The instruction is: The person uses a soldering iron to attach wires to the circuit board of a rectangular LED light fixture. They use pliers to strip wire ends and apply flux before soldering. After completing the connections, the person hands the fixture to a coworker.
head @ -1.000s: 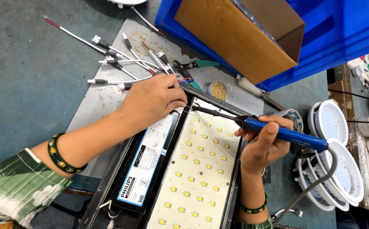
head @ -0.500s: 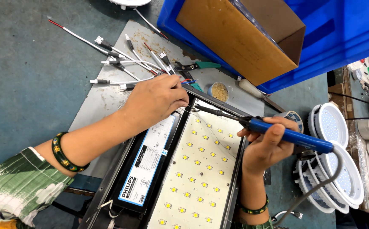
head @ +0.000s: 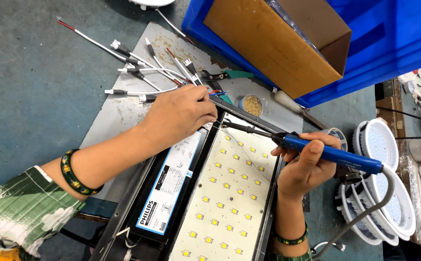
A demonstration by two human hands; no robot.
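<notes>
We look down on a light panel [head: 230, 193] in its black frame [head: 123, 217] on the bench; white board dotted with small yellow chips, a white-labelled driver box [head: 172, 186] alongside it on the left. Right hand [head: 307, 166] is closed around the blue handle of a soldering iron [head: 331, 153], gripping it firmly; the dark tip points left and sits at the panel's top-left corner, just beside the left hand's fingers. Left hand [head: 179, 113] rests knuckles-up on the frame's upper end, fingers curled shut at the corner; what they pinch we cannot tell, though a thin wire [head: 242, 150] runs from there across the board. Grey cord [head: 365, 212] loops down from the iron. Behind the left hand: loose leads [head: 138, 67] on a grey sheet [head: 114, 113], green-handled cutters [head: 227, 75], a small pot of yellowish stuff [head: 252, 105]. Further back, a cardboard box [head: 273, 43] in a blue crate [head: 389, 48]; round white lamps [head: 382, 145] stacked at right.
</notes>
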